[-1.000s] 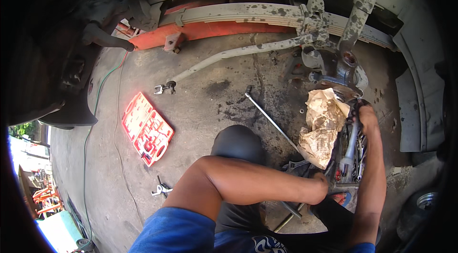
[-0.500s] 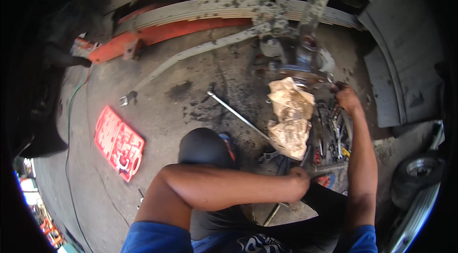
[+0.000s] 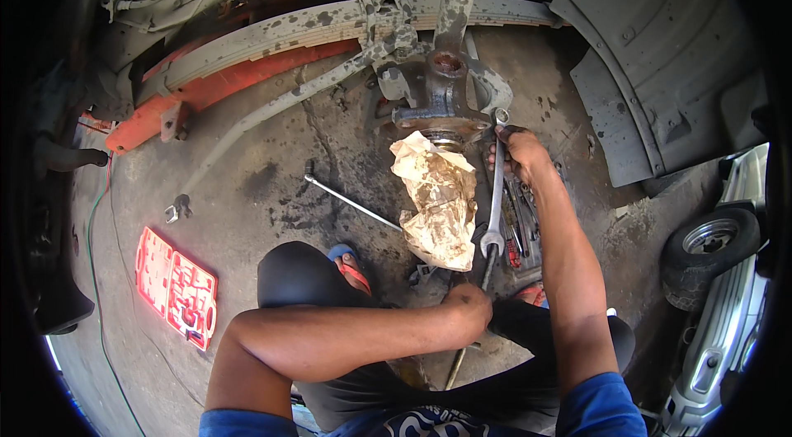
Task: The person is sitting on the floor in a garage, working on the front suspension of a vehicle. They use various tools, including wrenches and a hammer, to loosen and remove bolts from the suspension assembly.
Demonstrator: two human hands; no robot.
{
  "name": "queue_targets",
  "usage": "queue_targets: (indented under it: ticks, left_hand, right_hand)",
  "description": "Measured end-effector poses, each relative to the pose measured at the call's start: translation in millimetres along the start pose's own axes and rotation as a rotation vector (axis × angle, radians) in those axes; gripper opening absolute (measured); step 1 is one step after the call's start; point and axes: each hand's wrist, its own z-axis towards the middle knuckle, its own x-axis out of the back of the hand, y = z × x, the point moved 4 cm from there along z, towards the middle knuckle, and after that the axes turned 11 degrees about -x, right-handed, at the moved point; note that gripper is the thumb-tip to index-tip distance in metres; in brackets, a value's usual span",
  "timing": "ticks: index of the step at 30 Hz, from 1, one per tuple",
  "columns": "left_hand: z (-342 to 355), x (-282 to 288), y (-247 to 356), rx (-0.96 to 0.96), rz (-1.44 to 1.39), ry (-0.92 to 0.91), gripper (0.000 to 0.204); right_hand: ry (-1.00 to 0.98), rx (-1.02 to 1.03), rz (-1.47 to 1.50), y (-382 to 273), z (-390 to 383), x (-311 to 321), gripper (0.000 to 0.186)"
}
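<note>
My right hand [image 3: 520,150] is closed round a long combination wrench [image 3: 497,190] near its ring end, beside the hub's flange. The wrench's open jaw points back toward me. My left hand [image 3: 469,309] is a fist, knuckles up, just below the crumpled brown paper. Its fingers are hidden, so whatever it grips does not show; a dark metal bar [image 3: 488,270] runs beside it. The stained paper [image 3: 437,204] covers the near end of the greasy axle hub [image 3: 445,95]. Left of the paper, a long-handled socket bar [image 3: 351,201] lies on the floor.
Several hand tools [image 3: 518,227] lie under my right forearm. An open red tool case [image 3: 176,287] sits at the left. A grey leaf spring [image 3: 272,37] and red beam [image 3: 239,91] span the far side. A grey fender panel [image 3: 652,66] and a wheel [image 3: 711,243] stand right.
The view has swung right, so the scene sits further left. The wrench in my right hand now shows along its length; before, only an end near the hub was visible. My left fist stays closed.
</note>
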Motion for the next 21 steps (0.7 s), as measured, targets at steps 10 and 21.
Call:
queue_targets:
  ticks: [10,21]
  left_hand:
    - [-6.5,4.8,-2.1,-0.005,-0.006,0.035,0.025]
    - [5.0,-3.1,4.3,-0.038,0.179,0.068,0.014]
  right_hand:
    - [0.151,0.497,-1.309,-41.9,26.7,47.9,0.032]
    - [-0.011,0.223,-0.619,-26.3,-24.5,37.7,0.027]
